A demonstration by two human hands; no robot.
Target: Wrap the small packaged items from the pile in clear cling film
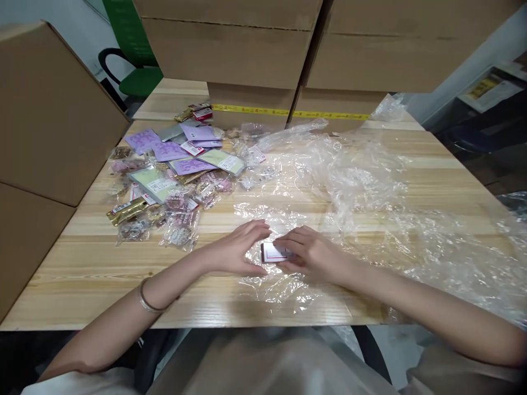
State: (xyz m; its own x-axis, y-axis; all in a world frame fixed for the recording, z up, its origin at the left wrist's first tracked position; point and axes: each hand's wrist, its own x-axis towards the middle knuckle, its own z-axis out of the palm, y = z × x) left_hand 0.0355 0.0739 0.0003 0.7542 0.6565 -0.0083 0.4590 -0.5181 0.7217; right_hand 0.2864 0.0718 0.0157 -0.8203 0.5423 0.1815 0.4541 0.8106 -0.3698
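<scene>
Between my hands, near the front of the table, lies a small white box (272,252) with a red line and a dark end. The fingers of my right hand (307,252) are closed around its right part. My left hand (236,249) is just left of the box, thumb and fingers spread apart around a gap, with no contact on the box that I can see. Under both hands is a clear plastic sheet (272,293), crinkled and shiny. What print the box bears is too small to read.
Back left on the table (102,280) is a pile of small packets, among them purple sachets (142,141), green-white sachets (156,185) and a gold wrapper (127,211). Crumpled clear film (349,170) spreads to the right. Cardboard boxes (230,49) stand behind, and another carton (45,120) at left.
</scene>
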